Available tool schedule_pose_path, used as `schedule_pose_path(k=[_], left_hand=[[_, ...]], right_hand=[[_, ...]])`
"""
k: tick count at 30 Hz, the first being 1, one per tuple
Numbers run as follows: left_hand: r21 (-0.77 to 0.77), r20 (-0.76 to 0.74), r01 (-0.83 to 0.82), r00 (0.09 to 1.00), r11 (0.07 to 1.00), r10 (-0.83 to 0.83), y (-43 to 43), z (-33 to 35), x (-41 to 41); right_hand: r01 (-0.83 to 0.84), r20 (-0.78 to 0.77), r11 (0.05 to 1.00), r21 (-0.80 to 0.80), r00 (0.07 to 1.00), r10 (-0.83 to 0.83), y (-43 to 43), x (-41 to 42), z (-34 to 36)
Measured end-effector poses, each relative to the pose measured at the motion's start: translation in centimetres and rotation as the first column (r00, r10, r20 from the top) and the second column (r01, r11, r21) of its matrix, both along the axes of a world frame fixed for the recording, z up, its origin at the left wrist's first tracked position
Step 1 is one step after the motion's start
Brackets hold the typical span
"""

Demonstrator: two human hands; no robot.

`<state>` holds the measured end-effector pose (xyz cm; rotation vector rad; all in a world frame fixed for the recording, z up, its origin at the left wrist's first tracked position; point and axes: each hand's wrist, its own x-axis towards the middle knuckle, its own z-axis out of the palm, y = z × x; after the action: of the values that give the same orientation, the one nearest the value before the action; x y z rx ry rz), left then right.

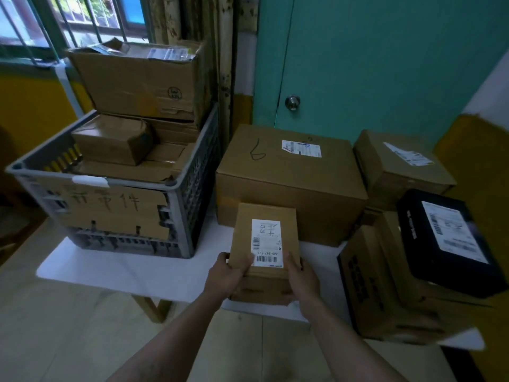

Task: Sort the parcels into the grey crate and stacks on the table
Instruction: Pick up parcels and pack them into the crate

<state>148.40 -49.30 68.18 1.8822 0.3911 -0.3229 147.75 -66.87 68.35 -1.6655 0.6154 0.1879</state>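
Observation:
A small brown parcel (264,238) with a white shipping label sits at the front edge of the white table (137,268). My left hand (227,274) grips its near left corner, thumb on top. My right hand (298,277) grips its near right corner. The grey crate (179,205) stands at the left of the table with several brown parcels inside and a large carton (137,81) resting on top at the back. Behind the small parcel stands a big brown box (289,183) marked with a handwritten 6.
At the right, a black parcel (451,241) lies on a stack of brown cartons (385,288), with another brown box (402,166) behind. A teal door (358,64) and a barred window (68,17) are at the back. Tiled floor lies in front of the table.

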Motion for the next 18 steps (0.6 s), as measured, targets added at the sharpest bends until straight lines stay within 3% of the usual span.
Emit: schedule_pose_path(k=[2, 5, 7, 11, 15, 18], left_hand=[[-0.093, 0.03, 0.034, 0.999, 0.995, -0.031, 0.2, -0.2, -0.6], [-0.235, 0.122, 0.112, 0.989, 0.966, -0.085, 1.3, -0.7, -2.5], [-0.147, 0.194, 0.07, 0.98, 0.987, -0.04, 2.0, -1.0, -3.2], [0.023, 0.284, -0.057, 0.958, 0.998, 0.048, 1.7, 0.7, -2.7], [-0.008, 0.328, -0.048, 0.944, 0.999, 0.048, 1.0, 2.8, -1.5], [-0.063, 0.35, -0.039, 0.935, 0.997, 0.058, 1.0, 4.3, -0.7]], right_hand=[[-0.028, -0.013, 0.998, 0.058, 1.0, 0.029, 0.2, -0.6, 0.1], [-0.134, 0.097, 0.988, 0.072, 0.987, 0.126, 0.0, -2.1, -0.1], [-0.177, 0.169, 0.983, -0.058, 0.968, 0.184, -0.1, -3.4, 0.1], [-0.05, 0.271, 0.944, -0.327, 0.952, 0.144, 0.6, -4.1, 1.5], [0.102, 0.31, 0.929, -0.354, 0.951, 0.014, 1.3, -3.2, 3.0], [0.125, 0.323, 0.934, -0.335, 0.946, -0.011, 1.3, -2.2, 4.6]])
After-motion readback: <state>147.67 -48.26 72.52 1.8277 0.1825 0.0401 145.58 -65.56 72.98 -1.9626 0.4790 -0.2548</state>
